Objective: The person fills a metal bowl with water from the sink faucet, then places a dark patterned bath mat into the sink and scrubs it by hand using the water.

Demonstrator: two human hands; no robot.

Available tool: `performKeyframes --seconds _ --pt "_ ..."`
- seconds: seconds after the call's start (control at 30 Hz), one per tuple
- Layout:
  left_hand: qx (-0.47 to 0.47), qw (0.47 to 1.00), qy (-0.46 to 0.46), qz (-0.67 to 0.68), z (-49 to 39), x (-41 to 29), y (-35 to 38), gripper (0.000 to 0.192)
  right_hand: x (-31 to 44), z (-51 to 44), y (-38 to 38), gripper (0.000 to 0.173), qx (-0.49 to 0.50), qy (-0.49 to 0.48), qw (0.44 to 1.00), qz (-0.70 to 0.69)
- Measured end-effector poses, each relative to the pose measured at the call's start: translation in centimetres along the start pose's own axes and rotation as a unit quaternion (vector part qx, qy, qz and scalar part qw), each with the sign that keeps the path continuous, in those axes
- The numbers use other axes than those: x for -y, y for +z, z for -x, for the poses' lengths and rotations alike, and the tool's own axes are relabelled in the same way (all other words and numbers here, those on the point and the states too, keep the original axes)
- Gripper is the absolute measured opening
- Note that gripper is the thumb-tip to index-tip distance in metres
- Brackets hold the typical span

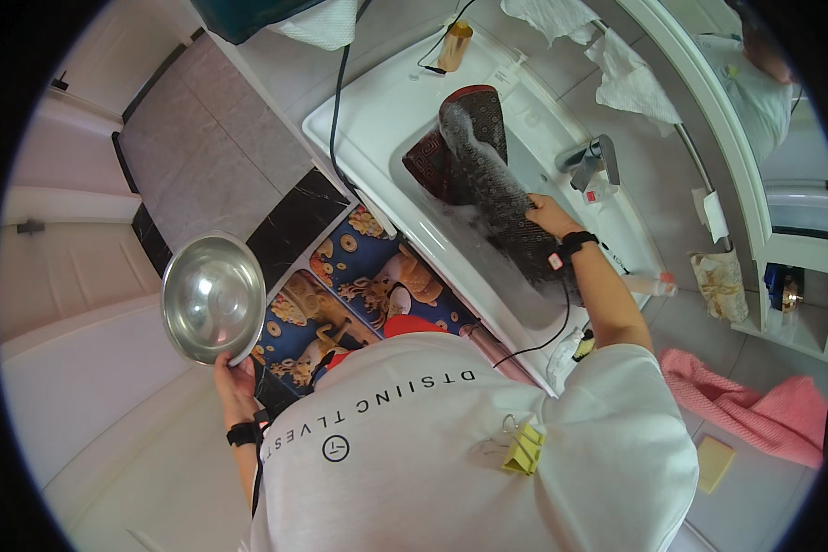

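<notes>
My left hand grips the lower rim of a stainless steel bowl, held over the floor at the left with its shiny hollow facing up. On the other side, my right hand has hold of the edge of a dark patterned floor mat, its thumb and fingers at the rim. The mat lies folded in the white washbasin, in cloudy, soapy water. Foam clings to its upper part, and a red border shows at its far end. Part of the mat's near end is hidden by my right forearm.
A chrome faucet stands on the basin's right rim. An orange-gold cylindrical container is at its far corner. A black cable hangs across the left edge. A printed floor mat lies below. A pink towel lies at the right.
</notes>
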State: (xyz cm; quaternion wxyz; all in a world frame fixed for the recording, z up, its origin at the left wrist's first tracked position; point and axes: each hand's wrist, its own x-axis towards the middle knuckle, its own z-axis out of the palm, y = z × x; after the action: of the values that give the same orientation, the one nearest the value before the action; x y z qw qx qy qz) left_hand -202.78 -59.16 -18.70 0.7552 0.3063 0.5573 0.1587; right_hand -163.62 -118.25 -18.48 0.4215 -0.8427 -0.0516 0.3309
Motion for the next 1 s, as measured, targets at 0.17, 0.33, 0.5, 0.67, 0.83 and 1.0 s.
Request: performKeyframes --seconds 0.17,0.33,0.5,0.67,0.83,1.0 --pt "0.007 1.000 -0.005 0.001 -0.1 0.0 0.5 0.015 2.1 1.4 -3.5 0.032 0.080 0.013 0.987 -0.137" --pt "0.023 1.000 -0.019 0.011 0.2 0.2 1.9 0.017 -2.7 -2.2 -4.3 0.033 0.078 0.072 0.990 -0.095" --pt "0.008 1.000 -0.004 0.014 0.7 0.2 2.8 0.019 -6.4 -6.3 0.8 0.055 -0.200 0.166 0.897 0.357" --pt "-0.007 1.000 0.007 -0.016 1.3 0.0 3.2 0.018 -2.2 -5.1 6.4 0.078 -0.310 -0.002 0.826 0.470" --pt "0.001 1.000 0.000 -0.024 1.1 0.2 3.3 0.020 -1.2 -3.8 8.3 0.093 -0.141 -0.012 0.874 0.464" --pt "-0.016 0.998 0.000 -0.054 1.3 -0.4 3.4 0.018 -3.5 -9.2 8.3 0.099 -0.003 0.123 0.885 0.450"
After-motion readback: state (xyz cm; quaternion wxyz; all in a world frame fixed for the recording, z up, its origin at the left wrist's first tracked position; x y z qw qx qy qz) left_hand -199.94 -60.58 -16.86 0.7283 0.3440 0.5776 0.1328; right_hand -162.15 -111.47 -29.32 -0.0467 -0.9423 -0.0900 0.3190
